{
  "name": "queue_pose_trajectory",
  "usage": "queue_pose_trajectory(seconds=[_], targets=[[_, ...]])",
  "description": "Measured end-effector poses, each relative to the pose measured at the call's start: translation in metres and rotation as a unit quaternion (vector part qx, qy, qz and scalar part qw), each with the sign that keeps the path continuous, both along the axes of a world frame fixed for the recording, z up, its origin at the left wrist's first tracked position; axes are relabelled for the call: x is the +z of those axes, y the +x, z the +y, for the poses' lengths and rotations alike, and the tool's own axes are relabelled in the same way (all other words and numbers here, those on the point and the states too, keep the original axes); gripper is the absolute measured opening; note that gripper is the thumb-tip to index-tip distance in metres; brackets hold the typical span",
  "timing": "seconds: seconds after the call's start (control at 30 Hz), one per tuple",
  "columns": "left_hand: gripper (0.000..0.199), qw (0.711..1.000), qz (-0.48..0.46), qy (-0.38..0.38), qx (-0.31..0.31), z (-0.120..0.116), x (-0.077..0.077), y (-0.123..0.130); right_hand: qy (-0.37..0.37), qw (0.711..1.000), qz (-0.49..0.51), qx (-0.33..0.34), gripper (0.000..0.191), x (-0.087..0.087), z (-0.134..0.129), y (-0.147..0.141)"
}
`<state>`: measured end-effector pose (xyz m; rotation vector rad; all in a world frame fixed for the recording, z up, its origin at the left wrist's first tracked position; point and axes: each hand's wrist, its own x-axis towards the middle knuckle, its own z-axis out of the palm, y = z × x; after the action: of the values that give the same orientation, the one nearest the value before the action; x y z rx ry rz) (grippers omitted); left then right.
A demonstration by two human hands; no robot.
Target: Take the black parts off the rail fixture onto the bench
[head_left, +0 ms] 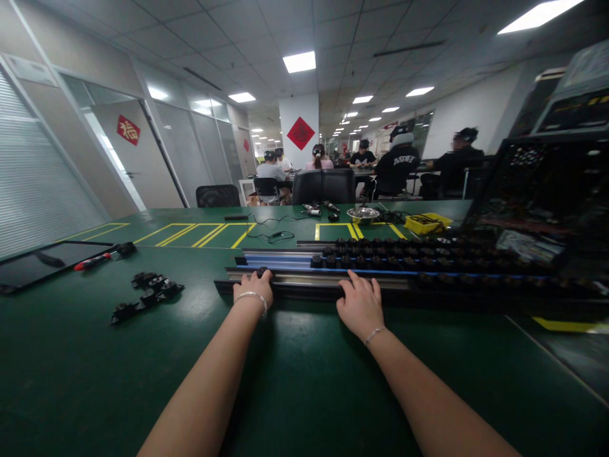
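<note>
Long dark metal rails (304, 291) lie side by side across the green table. Around a small black part (261, 272) at the left end of the nearest rails, my left hand (252, 289) has its fingers curled; most of that part is hidden. Farther right, my right hand (361, 304) rests on the front rail with fingers apart and nothing held. Rows of black knob-like parts (375, 261) sit along the right stretches of the rails. Blue strips (285, 261) run along the middle rails.
Loose black parts (147, 295) lie at the left, near a red-handled screwdriver (92, 261) and a flat black panel (52, 260). At the back stand a metal bowl (364, 214) and a yellow tray (428, 223). An open dark case (528, 190) is at right. Several people sit beyond.
</note>
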<state>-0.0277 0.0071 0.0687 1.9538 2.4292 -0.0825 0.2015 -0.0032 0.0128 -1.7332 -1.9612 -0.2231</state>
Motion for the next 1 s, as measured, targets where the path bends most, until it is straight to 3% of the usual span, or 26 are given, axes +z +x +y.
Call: queue_pose_trajectory(seconds=[1.0], targets=[[0.048,1.0,-0.011,-0.015,0.021,0.008,-0.003,-0.016,-0.003,1.0,0.0,0.0,0.036,0.001,0.0,0.0]])
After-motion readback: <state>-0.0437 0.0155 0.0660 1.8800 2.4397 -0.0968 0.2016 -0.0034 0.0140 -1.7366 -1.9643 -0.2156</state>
